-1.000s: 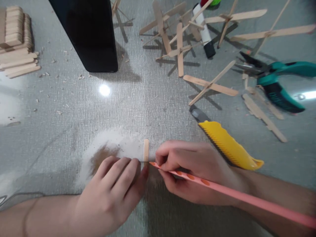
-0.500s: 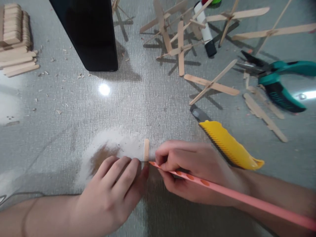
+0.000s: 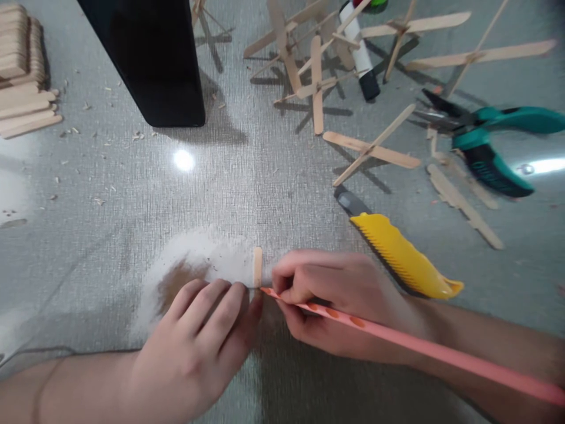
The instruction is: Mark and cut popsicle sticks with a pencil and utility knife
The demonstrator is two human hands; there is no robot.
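A short wooden stick (image 3: pixel 258 266) stands out upward from between the fingertips of my left hand (image 3: pixel 198 341), whose fingers are curled and pressed together around its lower part. My right hand (image 3: pixel 326 300) pinches a pink pencil (image 3: pixel 397 337) with orange dots near its tip. The pencil's point touches or nearly touches the stick just above my left thumb. How the lower end of the stick is held is hidden by my fingers. A yellow utility knife (image 3: pixel 399 253) lies just beyond my right hand.
Crossed wooden sticks (image 3: pixel 371 150) and a white marker (image 3: pixel 359 53) lie at the upper right, near teal pliers (image 3: pixel 474 138). A black phone (image 3: pixel 150 65) is at the upper left, stacked sticks (image 3: pixel 22 53) at the far left. Wood scraps dot the grey table (image 3: pixel 220 188).
The whole view has shifted slightly, so most things appear a little further left. Both hands keep their hold, and the pencil tip stays beside the stick.
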